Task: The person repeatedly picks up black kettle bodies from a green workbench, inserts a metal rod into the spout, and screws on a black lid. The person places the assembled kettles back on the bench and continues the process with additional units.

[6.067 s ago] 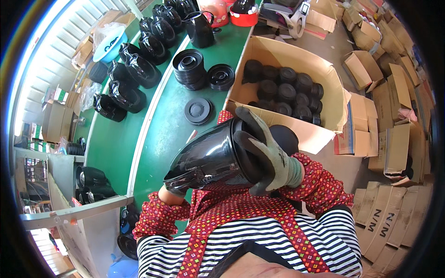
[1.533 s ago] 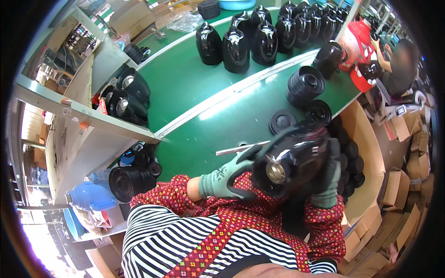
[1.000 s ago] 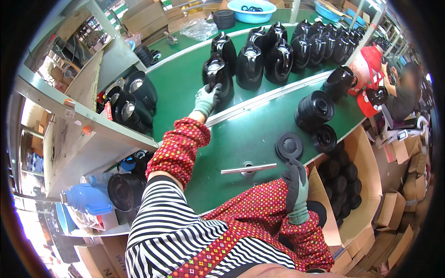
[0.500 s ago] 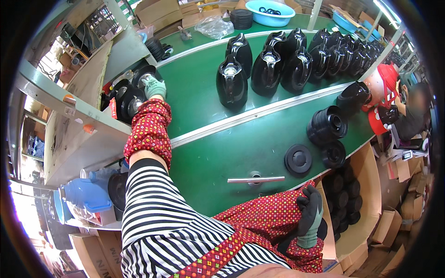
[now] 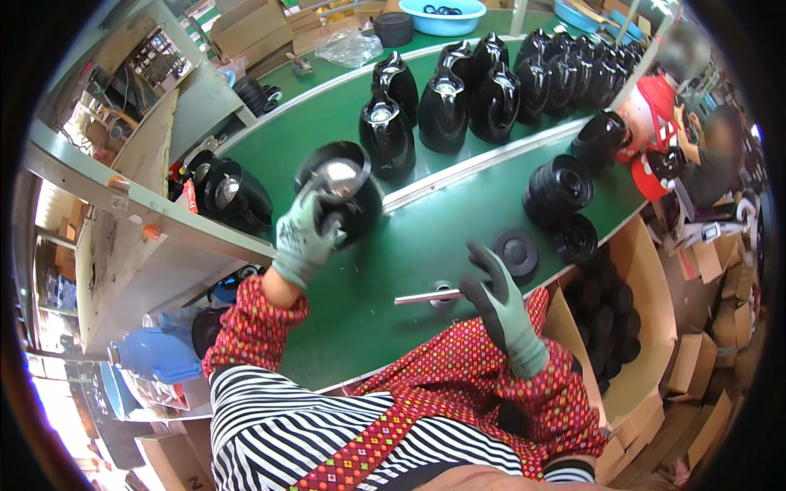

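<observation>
My left hand (image 5: 303, 241), in a grey-green glove, is closed around a glossy black jug (image 5: 364, 209). The jug is tilted over the bench, and a shiny silvery part shows in its round opening. My right hand (image 5: 506, 315), gloved the same way, has its fingers apart and holds nothing. It hovers beside a metal bar on a round mount (image 5: 422, 299) on the green bench. Just beyond its fingertips lies a flat black disc (image 5: 516, 252). More black jugs lie on their sides (image 5: 244, 200) at the left.
Several black jugs stand upright (image 5: 444, 114) on the farther green strip, beyond a pale rail (image 5: 434, 184). A stack of black round parts (image 5: 558, 190) is at the right, above a cardboard box (image 5: 647, 286) of black parts. Another person (image 5: 716, 164) sits at far right.
My left hand has brought a jug from the group at the left to above the near bench. My right hand has risen from my lap toward the metal bar and opened.
</observation>
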